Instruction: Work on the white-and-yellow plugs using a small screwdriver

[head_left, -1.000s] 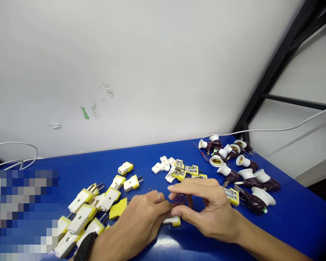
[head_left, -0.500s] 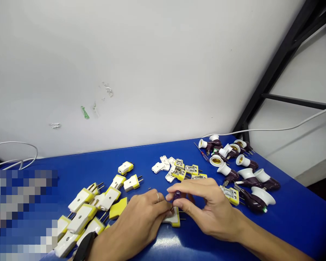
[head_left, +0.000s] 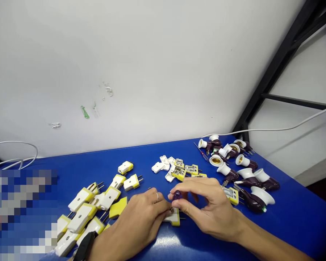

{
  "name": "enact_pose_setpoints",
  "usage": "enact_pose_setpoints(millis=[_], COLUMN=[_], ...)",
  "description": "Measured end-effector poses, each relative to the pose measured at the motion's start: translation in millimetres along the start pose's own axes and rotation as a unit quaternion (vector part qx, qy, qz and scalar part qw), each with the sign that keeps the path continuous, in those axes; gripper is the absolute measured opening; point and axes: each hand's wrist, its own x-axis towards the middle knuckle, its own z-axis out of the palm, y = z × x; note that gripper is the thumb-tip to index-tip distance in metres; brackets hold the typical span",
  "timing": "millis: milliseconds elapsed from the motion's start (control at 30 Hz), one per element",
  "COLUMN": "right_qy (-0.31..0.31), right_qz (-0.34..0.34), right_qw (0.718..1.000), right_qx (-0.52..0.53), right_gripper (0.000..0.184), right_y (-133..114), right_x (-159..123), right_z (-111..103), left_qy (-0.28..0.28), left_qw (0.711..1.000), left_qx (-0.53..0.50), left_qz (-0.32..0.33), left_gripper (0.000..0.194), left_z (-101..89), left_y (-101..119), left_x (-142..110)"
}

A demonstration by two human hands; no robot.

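My left hand (head_left: 137,224) presses its fingertips on a white-and-yellow plug half (head_left: 174,216) lying on the blue table (head_left: 293,217), holding it down. My right hand (head_left: 206,208) pinches the purple handle of a small screwdriver (head_left: 176,195) between thumb and fingers, standing it upright over the plug half. The screwdriver's shaft is hidden by my fingers. A ring sits on one finger of the left hand.
Assembled white-and-yellow plugs (head_left: 83,210) lie in a pile at the left. Opened plug parts (head_left: 176,168) sit behind my hands. Maroon-and-white lamp sockets (head_left: 244,170) and a small red screwdriver (head_left: 202,152) lie at the right. White cables run along the wall. A black frame (head_left: 277,65) stands at the right.
The plug half has been tipped up from lying flatter under my left fingers. The purple handle has moved slightly as my right fingers shifted on it.
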Motion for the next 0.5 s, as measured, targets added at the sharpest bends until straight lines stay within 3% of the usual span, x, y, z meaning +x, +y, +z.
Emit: enact_pose_setpoints(millis=[133, 267, 367, 500], right_qy=[0.027, -0.006, -0.021, 0.013], right_qz=[-0.005, 0.017, 0.034, 0.038], right_qw=[1.0, 1.0, 0.999, 0.999], right_qx=[0.002, 0.026, 0.019, -0.003], right_gripper=[0.003, 0.014, 0.007, 0.003], right_y=[1.3, 3.1, 2.6, 0.9], right_x=[-1.6, -3.5, -3.2, -2.8], right_z=[2.5, 0.4, -0.5, 2.6], left_qy=[0.015, 0.006, 0.01, 0.024], left_qw=[1.0, 1.0, 1.0, 0.999], left_qx=[0.004, 0.003, 0.011, 0.022], left_qz=[0.006, 0.007, 0.011, 0.015], left_gripper=[0.023, 0.023, 0.023, 0.022], left_z=[1.2, -0.7, -0.1, 3.1], left_y=[0.2, 1.7, 1.6, 0.3], left_x=[0.0, -0.2, -0.5, -1.1])
